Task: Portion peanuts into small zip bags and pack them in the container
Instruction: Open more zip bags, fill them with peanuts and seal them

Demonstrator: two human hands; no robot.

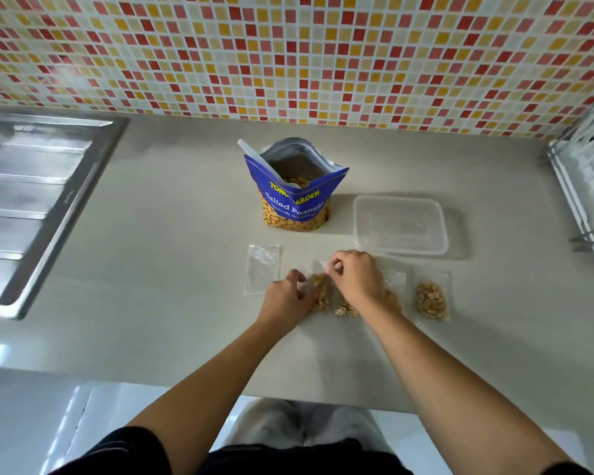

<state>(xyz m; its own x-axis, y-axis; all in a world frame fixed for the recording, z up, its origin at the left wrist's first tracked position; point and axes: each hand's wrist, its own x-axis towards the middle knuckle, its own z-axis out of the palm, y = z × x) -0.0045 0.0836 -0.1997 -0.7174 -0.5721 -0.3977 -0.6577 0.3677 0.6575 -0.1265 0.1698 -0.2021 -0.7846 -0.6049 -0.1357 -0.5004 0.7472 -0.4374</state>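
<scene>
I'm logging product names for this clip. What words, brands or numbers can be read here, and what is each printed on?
"TON" and "ARDEN": yellow brand lettering on the blue peanut bag; the letters between are lost in a fold.
"Salted Peanuts": white, on the same bag, below the brand.
A smaller line under that: too small to read.
The zip bags and the container: no print visible.

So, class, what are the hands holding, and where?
A small zip bag of peanuts: the right hand pinches its top edge, the left hand holds its left side.
</scene>
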